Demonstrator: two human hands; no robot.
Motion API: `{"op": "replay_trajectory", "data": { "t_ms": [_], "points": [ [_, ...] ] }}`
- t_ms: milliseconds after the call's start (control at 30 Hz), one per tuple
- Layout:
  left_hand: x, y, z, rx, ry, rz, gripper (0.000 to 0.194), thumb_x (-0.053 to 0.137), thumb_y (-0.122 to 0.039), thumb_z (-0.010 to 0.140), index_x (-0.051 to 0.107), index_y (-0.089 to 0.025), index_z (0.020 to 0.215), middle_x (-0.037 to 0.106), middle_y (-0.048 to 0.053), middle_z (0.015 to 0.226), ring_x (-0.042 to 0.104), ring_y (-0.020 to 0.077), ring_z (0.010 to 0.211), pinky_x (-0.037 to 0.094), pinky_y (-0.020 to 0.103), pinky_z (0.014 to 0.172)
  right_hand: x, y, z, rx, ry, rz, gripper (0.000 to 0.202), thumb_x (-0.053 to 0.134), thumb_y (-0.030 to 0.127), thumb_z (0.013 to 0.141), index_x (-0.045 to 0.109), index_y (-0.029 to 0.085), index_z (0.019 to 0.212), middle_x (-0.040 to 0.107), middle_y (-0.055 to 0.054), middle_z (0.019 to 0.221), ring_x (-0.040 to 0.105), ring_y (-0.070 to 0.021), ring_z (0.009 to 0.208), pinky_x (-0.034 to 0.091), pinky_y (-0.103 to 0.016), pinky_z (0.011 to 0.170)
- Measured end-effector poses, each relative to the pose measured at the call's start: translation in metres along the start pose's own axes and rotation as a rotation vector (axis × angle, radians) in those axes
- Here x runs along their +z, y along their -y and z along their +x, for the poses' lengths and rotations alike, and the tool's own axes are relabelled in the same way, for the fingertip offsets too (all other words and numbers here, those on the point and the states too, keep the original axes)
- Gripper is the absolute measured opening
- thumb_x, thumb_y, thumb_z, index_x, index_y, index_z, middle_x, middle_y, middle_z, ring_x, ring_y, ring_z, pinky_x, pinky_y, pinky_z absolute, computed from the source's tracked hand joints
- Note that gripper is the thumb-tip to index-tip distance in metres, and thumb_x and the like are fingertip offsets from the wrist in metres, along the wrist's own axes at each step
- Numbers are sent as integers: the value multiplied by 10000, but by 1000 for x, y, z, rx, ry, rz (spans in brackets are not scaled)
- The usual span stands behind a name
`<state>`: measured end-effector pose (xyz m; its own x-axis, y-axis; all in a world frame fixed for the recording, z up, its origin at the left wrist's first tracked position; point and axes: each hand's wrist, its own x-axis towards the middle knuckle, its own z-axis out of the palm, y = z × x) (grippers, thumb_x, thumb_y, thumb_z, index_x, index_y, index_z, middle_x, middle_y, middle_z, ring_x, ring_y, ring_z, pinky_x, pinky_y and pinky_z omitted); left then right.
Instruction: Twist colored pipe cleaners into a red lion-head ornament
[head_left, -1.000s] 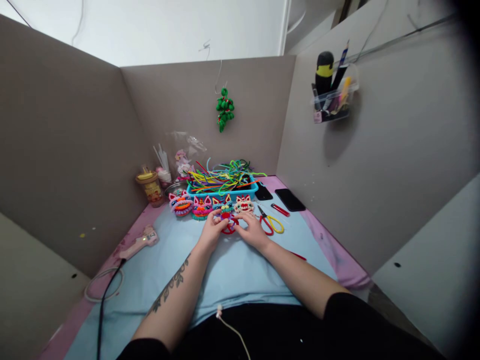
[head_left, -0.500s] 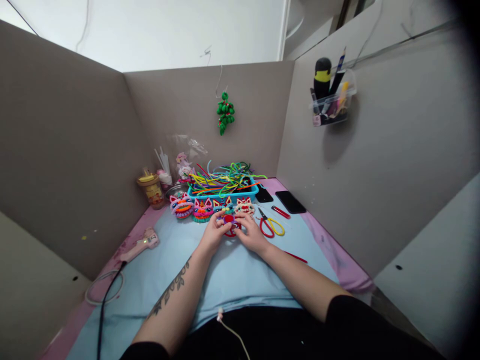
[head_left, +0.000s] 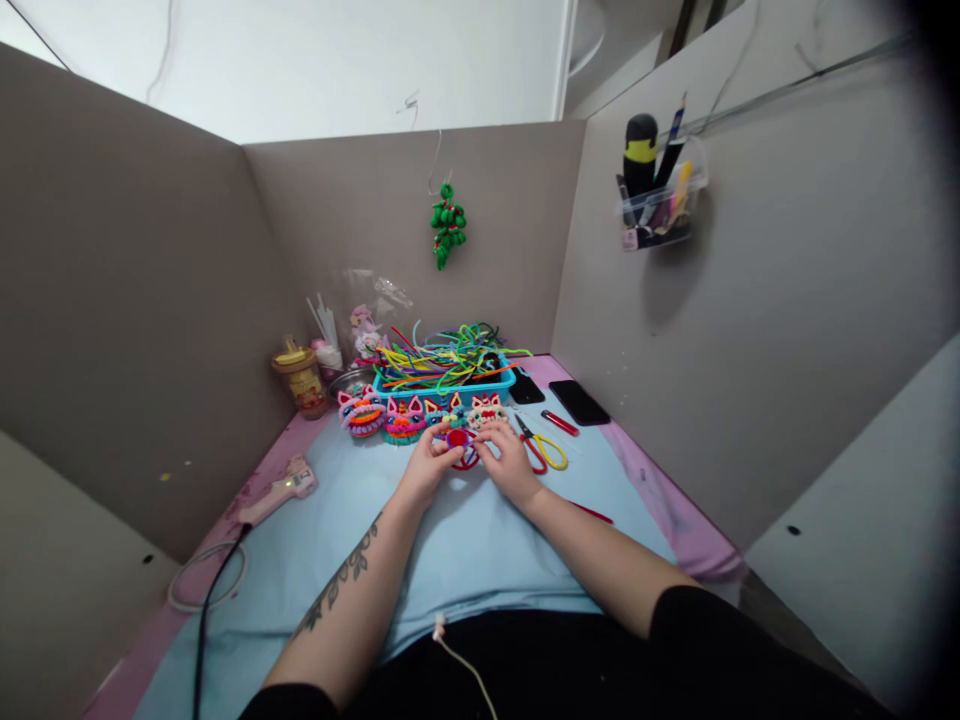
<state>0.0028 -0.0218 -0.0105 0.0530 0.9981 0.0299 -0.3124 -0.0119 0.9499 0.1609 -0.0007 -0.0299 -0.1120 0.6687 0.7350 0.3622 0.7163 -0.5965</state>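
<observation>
Between my two hands is a small red and purple pipe-cleaner piece (head_left: 458,438), with a red looped part below it. My left hand (head_left: 427,465) pinches it from the left, thumb and fingers closed on its edge. From the right, the fingertips of my right hand (head_left: 510,468) are closed at the same piece; exactly what they pinch is too small to make out. Just behind stand several fuzzy animal heads, among them a pink and orange one (head_left: 405,422) and a lilac one (head_left: 361,412). Scissors (head_left: 553,452) with red and yellow handles lie right of my right hand.
A blue basket (head_left: 442,392) of pipe cleaners stands at the back. Two dark phones, one a black phone (head_left: 579,402), and a red tool (head_left: 561,423) lie right. A pink glue gun (head_left: 289,485) with its cord lies left, near a lidded cup (head_left: 301,380). Partitions enclose three sides.
My right hand has shifted slightly, its fingers now higher and drawn closer together at the piece's right edge. The left hand keeps its hold. The view has moved a little.
</observation>
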Motion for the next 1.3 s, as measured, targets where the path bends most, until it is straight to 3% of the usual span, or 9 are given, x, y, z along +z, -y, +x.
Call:
{"op": "replay_trajectory", "data": {
  "t_ms": [333,600,933,1033,1100,1167,1300],
  "points": [
    [4,-5,-5,15,-25,-23,672,799,-280,529,477,-158,1105,655,6,674,613,136,617,447,274,681,5,3,-4,-51,-4,-99,158,527,211,798,664,258,862,581,-70,942,534,-235,935,436,-434,855],
    [-1,4,1,24,42,4,718,790,-268,542,431,-153,1152,665,16,707,627,157,666,447,303,726,5,1,-3,-37,25,-77,118,512,200,802,628,221,810,537,-69,965,504,-222,970,409,-418,886],
    [-2,7,3,94,25,119,686,765,-256,558,435,-157,1150,590,-49,606,575,110,586,419,239,644,10,-10,-1,209,175,145,135,529,242,777,560,196,654,477,-59,1092,454,-214,1079,326,-401,989],
    [-2,7,4,102,3,126,669,763,-283,557,453,-162,1138,568,-61,588,555,100,561,407,227,616,9,-10,0,244,154,158,106,541,256,761,582,199,681,483,-57,1081,467,-212,1072,321,-396,996],
    [-3,6,5,112,-46,127,649,764,-297,551,471,-164,1114,526,-83,549,531,87,529,396,214,593,7,-8,0,224,115,127,72,540,221,745,607,215,770,489,-57,1071,472,-215,1067,326,-401,992],
    [-2,5,5,113,-94,116,643,769,-293,540,473,-161,1096,517,-86,544,528,86,524,398,213,591,5,-3,-1,143,95,77,213,521,149,718,599,235,897,493,-58,1079,459,-222,1085,320,-417,995],
    [-1,1,4,94,-126,92,650,770,-299,536,464,-154,1091,567,-54,597,562,106,560,409,226,598,1,10,-3,-21,145,-5,310,557,126,683,571,243,970,473,-69,1135,418,-250,1132,293,-461,1006]
  ]
}}
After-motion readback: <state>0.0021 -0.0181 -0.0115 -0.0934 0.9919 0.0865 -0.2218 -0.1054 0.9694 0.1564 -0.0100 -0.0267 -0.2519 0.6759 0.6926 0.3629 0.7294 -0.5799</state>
